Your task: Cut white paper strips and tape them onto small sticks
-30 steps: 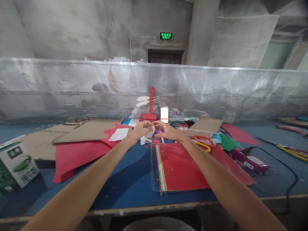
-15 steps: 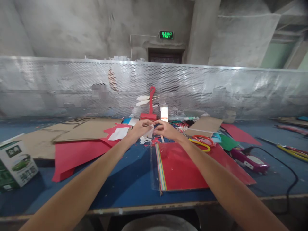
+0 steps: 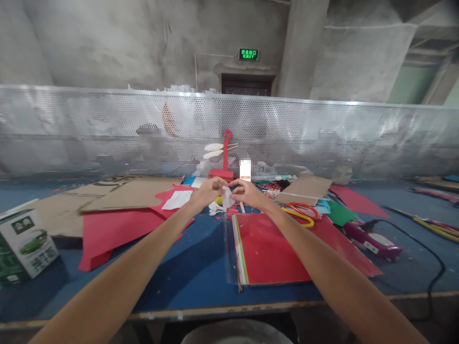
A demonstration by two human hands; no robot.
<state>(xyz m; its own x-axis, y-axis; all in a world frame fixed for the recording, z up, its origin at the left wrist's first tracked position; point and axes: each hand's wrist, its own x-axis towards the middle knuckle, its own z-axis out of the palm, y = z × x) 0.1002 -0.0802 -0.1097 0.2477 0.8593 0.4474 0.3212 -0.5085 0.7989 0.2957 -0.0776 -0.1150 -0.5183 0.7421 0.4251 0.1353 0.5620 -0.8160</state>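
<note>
Between my hands is a small piece of white paper [image 3: 227, 197], held up above the far part of the blue table. My left hand [image 3: 211, 191] pinches it from the left and my right hand [image 3: 247, 192] from the right, the fingertips almost meeting at its top. Just behind the paper, a bit of something yellow [image 3: 218, 199] shows near my left fingers. White plastic-looking pieces [image 3: 216, 209] lie below my left hand, with red paper scraps [image 3: 233, 209] beside them. Behind my hands stands a red hook-topped upright on a red box-like base [image 3: 221, 175].
A stack of red sheets [image 3: 276, 248] lies under my right forearm, with red-and-yellow scissors [image 3: 303, 212] at its far edge. Cardboard [image 3: 129, 193] and red paper [image 3: 118, 234] spread at left, near a green-white carton [image 3: 27, 246]. A purple corded device [image 3: 373, 239] sits right; a perforated metal screen [image 3: 287, 129] stands behind.
The white paper has turned and now shows a broader face, hanging lower between my fingers. The yellow bit has come into sight behind it. Both hands stay in nearly the same place.
</note>
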